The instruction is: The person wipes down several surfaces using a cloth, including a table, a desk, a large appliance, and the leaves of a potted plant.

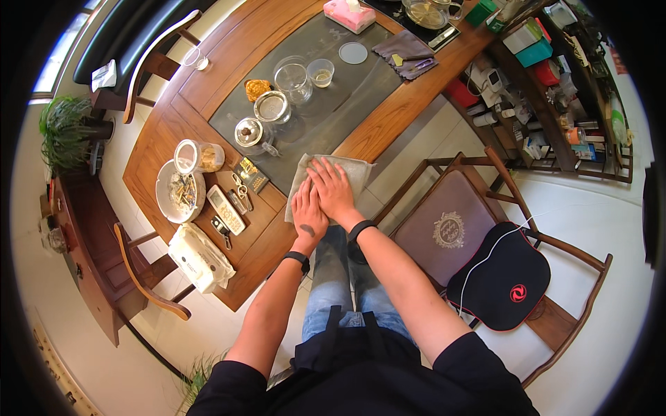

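A folded grey-beige cloth lies over the near edge of the wooden tea table, partly on its dark inset panel. My right hand rests flat on the cloth with its fingers spread. Beside it, my left hand also lies flat on the cloth, and the two hands touch. Neither hand's fingers curl around the cloth. Just beyond them stands a glass teapot with a metal lid. A metal strainer and a glass pitcher are farther back.
To the left are an ashtray, a lidded jar, a remote control, keys and a wipes pack. A small glass cup and tissue box stand farther off. A chair holding a black cushion is at right.
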Motion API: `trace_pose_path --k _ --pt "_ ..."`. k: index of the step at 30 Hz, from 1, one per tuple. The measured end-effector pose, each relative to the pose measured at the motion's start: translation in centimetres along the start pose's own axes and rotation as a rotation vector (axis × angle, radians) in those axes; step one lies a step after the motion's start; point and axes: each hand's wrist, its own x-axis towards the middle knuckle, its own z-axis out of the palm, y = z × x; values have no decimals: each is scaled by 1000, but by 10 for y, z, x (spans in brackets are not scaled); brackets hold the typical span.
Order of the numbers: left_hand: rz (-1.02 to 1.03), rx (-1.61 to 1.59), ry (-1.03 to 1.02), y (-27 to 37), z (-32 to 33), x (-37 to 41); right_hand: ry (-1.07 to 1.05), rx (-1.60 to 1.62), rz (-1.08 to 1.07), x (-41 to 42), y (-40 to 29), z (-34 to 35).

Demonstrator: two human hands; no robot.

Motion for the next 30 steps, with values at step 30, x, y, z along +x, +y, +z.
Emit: trace_pose_path --k 30 --pt "208 41 -269 95 81 165 101 -24 -16 80 190 -77"
